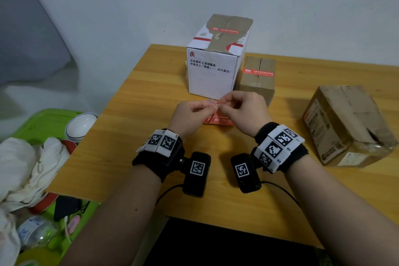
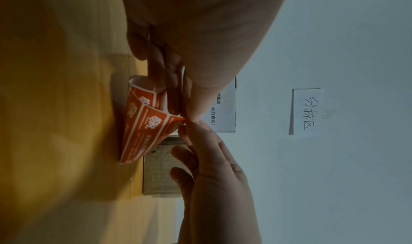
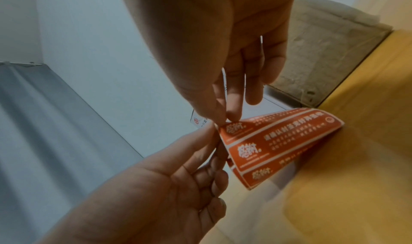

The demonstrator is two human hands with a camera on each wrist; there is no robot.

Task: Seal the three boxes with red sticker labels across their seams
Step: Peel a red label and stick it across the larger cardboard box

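The table [image 1: 133, 114] is wood-grain laminate, smooth with a faint sheen. At 12 o'clock the white box [image 1: 211, 75] is smooth printed card, its top torn to rough brown paper. Just right, the small box [image 1: 257, 84] is plain matt cardboard. At 3 o'clock the big box [image 1: 345, 127] is creased cardboard under glossy tape. The sticker sheet [image 3: 274, 142] is glossy red paper.
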